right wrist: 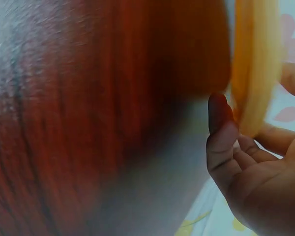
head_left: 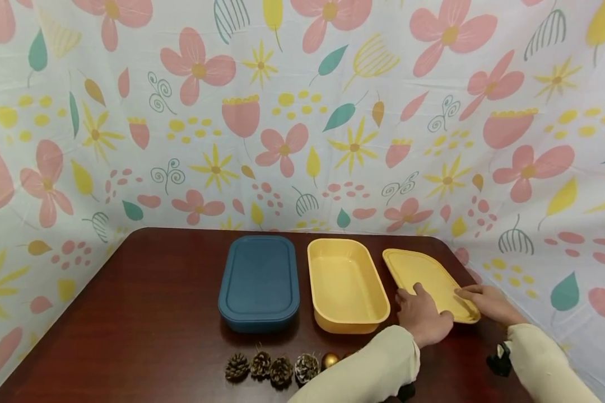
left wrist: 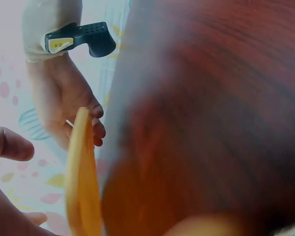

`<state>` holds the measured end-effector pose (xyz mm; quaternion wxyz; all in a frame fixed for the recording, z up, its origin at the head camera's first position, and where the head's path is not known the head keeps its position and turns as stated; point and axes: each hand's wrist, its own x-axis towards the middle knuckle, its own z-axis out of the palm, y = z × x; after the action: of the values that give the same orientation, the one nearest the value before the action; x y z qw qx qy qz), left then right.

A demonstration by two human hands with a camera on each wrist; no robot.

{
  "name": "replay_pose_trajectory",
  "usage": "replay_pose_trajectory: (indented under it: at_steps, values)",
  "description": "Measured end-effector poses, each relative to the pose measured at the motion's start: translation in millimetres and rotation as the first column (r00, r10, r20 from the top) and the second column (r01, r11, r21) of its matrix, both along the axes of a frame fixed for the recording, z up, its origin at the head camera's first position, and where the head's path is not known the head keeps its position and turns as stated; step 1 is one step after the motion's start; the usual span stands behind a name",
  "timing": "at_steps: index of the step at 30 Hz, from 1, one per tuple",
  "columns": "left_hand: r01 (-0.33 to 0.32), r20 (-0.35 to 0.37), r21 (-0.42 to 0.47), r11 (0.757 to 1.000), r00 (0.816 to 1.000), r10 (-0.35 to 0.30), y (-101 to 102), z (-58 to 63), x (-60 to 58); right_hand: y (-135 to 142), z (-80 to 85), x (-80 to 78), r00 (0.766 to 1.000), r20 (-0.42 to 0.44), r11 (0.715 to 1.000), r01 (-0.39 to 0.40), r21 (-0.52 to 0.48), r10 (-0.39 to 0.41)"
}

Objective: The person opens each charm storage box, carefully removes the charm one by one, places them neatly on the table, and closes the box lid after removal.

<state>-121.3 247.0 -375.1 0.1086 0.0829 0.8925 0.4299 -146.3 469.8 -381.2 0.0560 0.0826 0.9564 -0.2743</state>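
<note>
My right hand (head_left: pixel 489 304) grips the near right edge of a yellow lid (head_left: pixel 428 274), to the right of the yellow box. In the right wrist view the fingers of that hand (right wrist: pixel 265 172) curl round the lid's edge (right wrist: pixel 258 64), which appears side-on. Close over the lid's left edge is my left hand (head_left: pixel 423 318), its fingers spread. The left wrist view shows a gap between the left hand (left wrist: pixel 7 206) and the lid (left wrist: pixel 81 177). The yellow box (head_left: pixel 345 280) stands uncovered, with nothing in it.
A blue box with its lid on (head_left: pixel 259 282) stands left of the yellow one. Pine cones (head_left: pixel 280 371) and a gold ball (head_left: pixel 330 360) lie in a row at the front, partly behind my left sleeve. A flowered cloth (head_left: pixel 282 112) hangs behind the dark table (head_left: pixel 146 313).
</note>
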Motion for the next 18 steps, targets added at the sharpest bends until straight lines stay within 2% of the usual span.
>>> replay_pose_trajectory:
  at_steps: [2,4,8,11,13,14,16,18]
  values:
    - [0.012,-0.069,-0.014,1.000,0.998,-0.013,-2,6.0,1.5,0,7.8,2.5,1.000,-0.008,0.999,0.007,-0.043,-0.008]
    - [0.019,-0.142,-0.019,1.000,0.990,-0.021,-6,11.6,2.9,-1,15.5,6.0,1.000,0.006,0.991,0.023,-0.134,-0.023]
    - [0.023,-0.272,0.010,1.000,0.962,-0.019,-14,19.8,3.6,-4,25.9,14.4,0.999,0.018,0.948,0.037,-0.317,-0.033]
    - [0.040,-0.323,0.063,0.997,0.946,-0.017,-20,25.0,3.1,-5,30.7,19.0,0.999,-0.034,0.903,-0.002,-0.429,-0.014]
    - [0.060,-0.331,0.103,0.993,0.943,-0.022,-24,28.2,2.6,-5,33.3,20.3,0.997,-0.083,0.844,-0.047,-0.535,0.002]
    - [0.071,-0.336,0.122,0.990,0.942,-0.026,-27,29.5,2.6,-5,34.3,20.7,0.993,-0.114,0.801,-0.078,-0.593,0.012]
    - [0.088,-0.349,0.146,0.985,0.937,-0.032,-30,30.9,2.0,-6,36.2,21.1,0.983,-0.180,0.695,-0.145,-0.704,0.023]
    - [0.103,-0.383,0.157,0.982,0.923,-0.035,-32,31.3,1.2,-8,38.3,21.8,0.969,-0.247,0.590,-0.215,-0.778,0.028]
